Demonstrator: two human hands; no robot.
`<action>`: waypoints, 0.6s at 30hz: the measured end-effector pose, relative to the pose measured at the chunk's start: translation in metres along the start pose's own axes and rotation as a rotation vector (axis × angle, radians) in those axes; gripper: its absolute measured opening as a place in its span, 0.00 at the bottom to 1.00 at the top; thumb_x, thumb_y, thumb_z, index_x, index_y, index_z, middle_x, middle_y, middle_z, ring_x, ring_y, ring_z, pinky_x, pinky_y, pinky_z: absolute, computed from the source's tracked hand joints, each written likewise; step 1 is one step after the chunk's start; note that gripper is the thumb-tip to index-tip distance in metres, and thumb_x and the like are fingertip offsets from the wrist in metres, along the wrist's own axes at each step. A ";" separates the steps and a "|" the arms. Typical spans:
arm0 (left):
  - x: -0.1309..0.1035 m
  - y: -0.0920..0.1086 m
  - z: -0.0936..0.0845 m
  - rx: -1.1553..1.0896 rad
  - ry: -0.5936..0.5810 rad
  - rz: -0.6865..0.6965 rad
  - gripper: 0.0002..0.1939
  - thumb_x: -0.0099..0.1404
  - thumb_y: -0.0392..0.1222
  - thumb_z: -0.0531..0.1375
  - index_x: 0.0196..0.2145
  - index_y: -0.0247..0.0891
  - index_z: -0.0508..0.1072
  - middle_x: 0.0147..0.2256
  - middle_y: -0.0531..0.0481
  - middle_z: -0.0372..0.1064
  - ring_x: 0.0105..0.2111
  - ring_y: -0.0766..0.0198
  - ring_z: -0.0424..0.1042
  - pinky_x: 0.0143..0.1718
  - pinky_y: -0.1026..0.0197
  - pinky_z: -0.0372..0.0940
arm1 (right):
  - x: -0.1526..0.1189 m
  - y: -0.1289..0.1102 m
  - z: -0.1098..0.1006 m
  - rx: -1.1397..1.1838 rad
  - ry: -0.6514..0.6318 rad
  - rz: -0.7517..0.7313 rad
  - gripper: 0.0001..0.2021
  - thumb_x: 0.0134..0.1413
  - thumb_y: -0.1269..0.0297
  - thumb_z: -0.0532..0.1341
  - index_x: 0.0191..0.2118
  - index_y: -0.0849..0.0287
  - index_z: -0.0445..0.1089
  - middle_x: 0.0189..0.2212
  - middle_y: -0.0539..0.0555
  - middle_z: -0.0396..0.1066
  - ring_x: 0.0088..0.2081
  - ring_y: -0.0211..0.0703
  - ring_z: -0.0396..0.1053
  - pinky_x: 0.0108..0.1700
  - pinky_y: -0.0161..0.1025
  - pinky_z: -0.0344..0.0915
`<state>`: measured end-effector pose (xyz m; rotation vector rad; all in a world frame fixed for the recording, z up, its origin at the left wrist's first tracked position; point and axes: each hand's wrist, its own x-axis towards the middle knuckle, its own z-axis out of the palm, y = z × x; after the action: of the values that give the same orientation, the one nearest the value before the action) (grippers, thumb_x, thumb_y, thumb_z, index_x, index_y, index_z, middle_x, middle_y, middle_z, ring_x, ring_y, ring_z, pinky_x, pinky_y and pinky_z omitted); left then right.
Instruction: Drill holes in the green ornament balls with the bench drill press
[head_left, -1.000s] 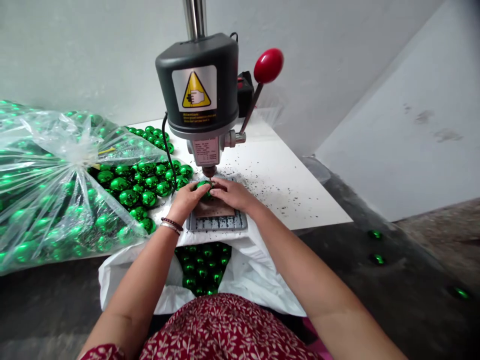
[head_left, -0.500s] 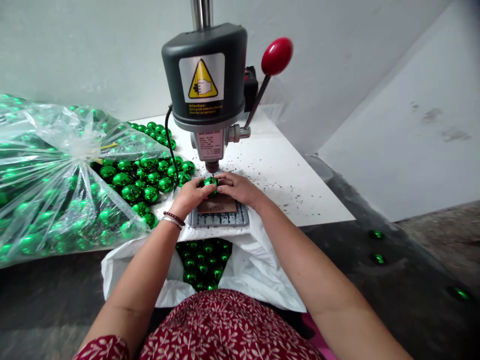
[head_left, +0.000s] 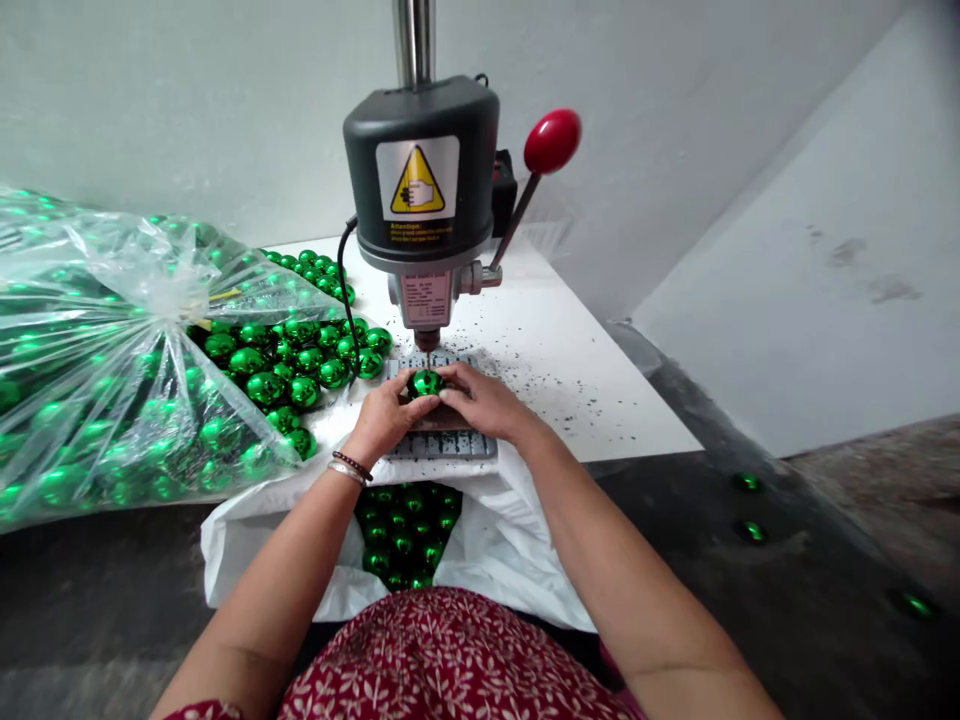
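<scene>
My left hand (head_left: 382, 412) and my right hand (head_left: 486, 400) hold a shiny green bauble (head_left: 426, 384) between their fingertips, one from each side. The bauble sits right under the thin bit of a small drill press (head_left: 424, 180), above a brown board (head_left: 442, 418) on the grey slotted base (head_left: 454, 446). Whether the bit tip touches the bauble, I cannot tell. Below my wrists, a white bag (head_left: 495, 560) hangs open at the table's front edge, with many green baubles (head_left: 405, 540) inside.
A clear plastic bag (head_left: 157, 380) full of green baubles lies on the left, with loose baubles (head_left: 304, 360) beside it. Dark shavings dot the white table (head_left: 592, 390). The press lever has a red knob (head_left: 553, 141). Several baubles (head_left: 752, 531) lie on the floor at right.
The view has shifted slightly, so the press appears lower and further right. Both hands and the bauble have come down a little from the chuck, and more of the bit shows.
</scene>
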<state>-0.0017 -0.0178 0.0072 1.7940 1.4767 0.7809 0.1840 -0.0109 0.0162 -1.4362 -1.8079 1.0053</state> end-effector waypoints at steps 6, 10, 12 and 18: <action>-0.003 0.006 0.006 0.049 0.039 0.019 0.26 0.59 0.45 0.64 0.55 0.41 0.72 0.36 0.49 0.76 0.38 0.57 0.74 0.43 0.59 0.66 | 0.007 -0.004 0.012 -0.093 0.144 0.111 0.13 0.49 0.50 0.63 0.36 0.53 0.73 0.35 0.52 0.76 0.37 0.45 0.73 0.41 0.42 0.68; 0.001 0.004 0.005 0.089 0.002 0.043 0.24 0.60 0.45 0.63 0.55 0.40 0.71 0.42 0.46 0.76 0.43 0.54 0.74 0.46 0.57 0.67 | 0.009 -0.006 0.022 -0.102 0.211 0.147 0.15 0.48 0.48 0.64 0.36 0.53 0.71 0.34 0.51 0.76 0.37 0.44 0.73 0.40 0.42 0.67; 0.007 -0.001 0.004 0.075 -0.009 0.085 0.27 0.58 0.44 0.65 0.55 0.39 0.71 0.49 0.43 0.74 0.49 0.52 0.72 0.52 0.55 0.65 | 0.010 -0.006 0.022 -0.102 0.213 0.147 0.14 0.48 0.49 0.64 0.34 0.54 0.71 0.34 0.51 0.76 0.37 0.43 0.73 0.40 0.41 0.67; 0.014 -0.011 0.010 0.004 -0.030 0.170 0.26 0.60 0.46 0.63 0.55 0.40 0.71 0.54 0.43 0.73 0.53 0.52 0.71 0.56 0.53 0.64 | 0.009 -0.005 0.026 -0.089 0.237 0.080 0.13 0.47 0.51 0.65 0.34 0.53 0.72 0.32 0.49 0.77 0.34 0.40 0.73 0.37 0.39 0.67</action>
<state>0.0025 -0.0040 -0.0067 1.9443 1.3197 0.8305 0.1583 -0.0074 0.0068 -1.6196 -1.6515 0.7649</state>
